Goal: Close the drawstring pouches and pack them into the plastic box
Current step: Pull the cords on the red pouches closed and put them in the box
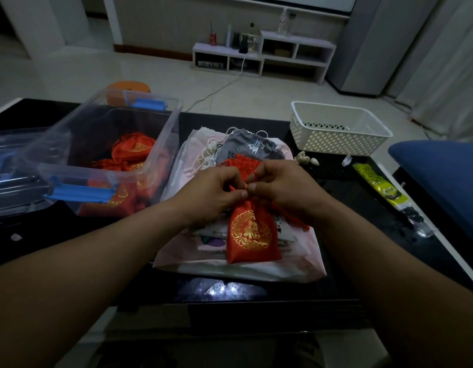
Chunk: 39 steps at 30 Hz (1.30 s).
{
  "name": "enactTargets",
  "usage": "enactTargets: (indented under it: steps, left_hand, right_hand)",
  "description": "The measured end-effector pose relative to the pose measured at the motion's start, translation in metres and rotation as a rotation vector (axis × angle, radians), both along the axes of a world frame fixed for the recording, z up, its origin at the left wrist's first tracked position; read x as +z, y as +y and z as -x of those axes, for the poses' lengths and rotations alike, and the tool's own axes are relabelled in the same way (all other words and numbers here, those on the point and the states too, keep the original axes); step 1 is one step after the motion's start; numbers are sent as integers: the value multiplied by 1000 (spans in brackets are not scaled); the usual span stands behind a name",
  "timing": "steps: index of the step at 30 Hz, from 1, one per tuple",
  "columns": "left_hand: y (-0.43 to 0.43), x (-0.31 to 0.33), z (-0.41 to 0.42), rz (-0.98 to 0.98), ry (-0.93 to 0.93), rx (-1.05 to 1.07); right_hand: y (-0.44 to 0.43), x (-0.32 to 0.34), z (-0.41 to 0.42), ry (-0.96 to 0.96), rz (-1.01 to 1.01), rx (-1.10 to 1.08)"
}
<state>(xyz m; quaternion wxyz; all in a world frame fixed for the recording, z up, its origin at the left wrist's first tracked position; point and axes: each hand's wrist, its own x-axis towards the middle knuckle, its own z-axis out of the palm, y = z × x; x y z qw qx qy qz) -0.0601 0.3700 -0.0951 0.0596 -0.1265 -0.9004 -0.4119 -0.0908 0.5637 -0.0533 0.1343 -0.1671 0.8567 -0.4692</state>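
Now both hands pinch the neck of one red pouch (pixel 252 235), near the middle of the black table (pixel 70 235).

The left hand (pixel 216 187) and the right hand (pixel 280 187) meet at the gathered top of the pouch, fingers curled, thumb and forefinger of each closed on the cord at a small gold bead. The body of the pouch, with a round gold pattern, lies toward the near side on a pile of pale pink pouches (pixel 230 264); a grey printed pouch (pixel 246 147) lies at the far side of this pile. To the left stands the clear plastic box (pixel 78 171) with blue latches, open, with several red pouches in the box (pixel 133 150). Its lid (pixel 6 166) lies further left. A white basket (pixel 336 139) stands far right.
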Motion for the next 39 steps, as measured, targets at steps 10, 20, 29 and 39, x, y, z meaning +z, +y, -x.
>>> enactTargets:
  steps: [10, 20, 29, 39]
  left_hand:
    - [5, -14, -2, -18, 36, 25]
    - [9, -13, -2, -44, 48, 44]
    - [-2, -9, 5, -48, -51, -66]
    - [1, -11, 4, -26, 7, -47]
  right_hand:
    - [-6, -15, 7, 152, -136, -49]
    - [-8, -13, 2, 248, -159, -31]
    - [-3, -15, 3, 247, -143, -14]
    - [-5, -17, 2, 237, -124, -8]
